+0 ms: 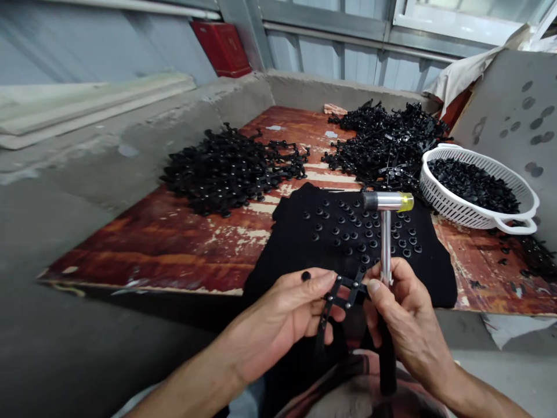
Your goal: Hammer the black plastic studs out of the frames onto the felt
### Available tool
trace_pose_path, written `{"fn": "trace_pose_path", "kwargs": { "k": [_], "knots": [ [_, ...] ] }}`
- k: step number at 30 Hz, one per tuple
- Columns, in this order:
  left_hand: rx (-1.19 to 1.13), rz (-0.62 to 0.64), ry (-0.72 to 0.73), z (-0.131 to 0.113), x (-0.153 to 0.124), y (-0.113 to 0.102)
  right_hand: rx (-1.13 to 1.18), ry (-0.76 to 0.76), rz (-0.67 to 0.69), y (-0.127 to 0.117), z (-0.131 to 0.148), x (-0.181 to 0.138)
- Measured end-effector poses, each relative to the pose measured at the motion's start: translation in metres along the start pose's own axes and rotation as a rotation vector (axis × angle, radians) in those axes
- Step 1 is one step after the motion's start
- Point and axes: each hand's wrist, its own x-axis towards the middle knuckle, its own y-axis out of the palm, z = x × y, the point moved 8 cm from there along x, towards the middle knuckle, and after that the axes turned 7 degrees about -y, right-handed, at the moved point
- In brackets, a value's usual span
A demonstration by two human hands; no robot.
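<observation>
Between my two hands is a black jointed linkage (348, 284) with silvery rivets. My left hand (287, 316) pinches its left side with the thumb on top and the fingers beneath. A small black round knob (306, 276) shows by the left index finger. My right hand (404, 313) grips a mallet (386, 244) upright, its head dark at one end and yellow at the other. The right thumb also presses the linkage's right end. Behind the hands, a black cloth (296, 232) carries many small black round pieces (368, 233).
Piles of black linkage parts lie at the left (221, 168) and the back right (387, 139) of the worn red-brown table (183, 244). A white slotted basket (452, 209) of black pieces stands on the right. A red box (221, 49) rests on the ledge behind.
</observation>
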Motion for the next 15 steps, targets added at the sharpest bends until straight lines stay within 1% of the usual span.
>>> {"fn": "trace_pose_path", "kwargs": {
  "k": [1, 2, 6, 11, 13, 15],
  "knots": [
    [-0.034, 0.038, -0.032, 0.002, 0.001, 0.005, -0.007, -0.022, 0.007, 0.002, 0.0, 0.0],
    [-0.065, 0.042, -0.038, 0.001, 0.001, 0.007, -0.013, -0.044, 0.011, 0.003, -0.001, 0.0],
    [-0.16, -0.077, 0.011, -0.003, 0.002, 0.004, -0.02, -0.103, 0.015, 0.005, -0.004, -0.002],
    [-0.13, -0.186, 0.037, -0.005, 0.001, 0.0, -0.01, -0.098, 0.015, 0.005, -0.013, 0.001],
    [-0.15, -0.18, 0.031, -0.005, 0.001, 0.002, 0.003, -0.083, 0.014, 0.005, -0.016, 0.002],
    [-0.197, -0.136, 0.024, -0.004, 0.001, 0.008, 0.018, -0.055, 0.015, 0.006, -0.02, 0.003]
  ]
}}
